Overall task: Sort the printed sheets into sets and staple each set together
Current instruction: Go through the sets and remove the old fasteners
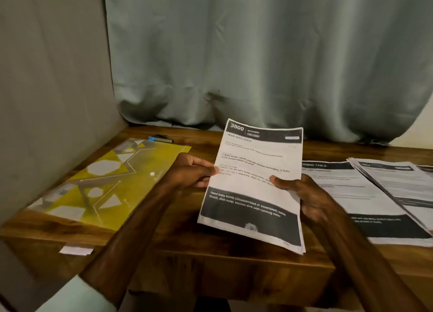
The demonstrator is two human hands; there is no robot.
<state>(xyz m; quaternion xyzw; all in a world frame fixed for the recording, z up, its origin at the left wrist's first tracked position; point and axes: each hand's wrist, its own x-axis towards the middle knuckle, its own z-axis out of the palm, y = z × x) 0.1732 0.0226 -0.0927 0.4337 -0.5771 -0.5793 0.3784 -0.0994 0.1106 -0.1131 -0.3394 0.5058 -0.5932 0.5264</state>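
Holding the sheets (255, 189) in the air just right of the yellow folder (105, 185), the left hand (191, 171) and right hand (304, 194) each grip one side, so read the top words and match them to a pile (342, 189) farther right.

Thin set of printed sheets (255, 185) headed 3800 Kitchen, raised and tilted at centre, overlapping piles (346, 189) flat at right
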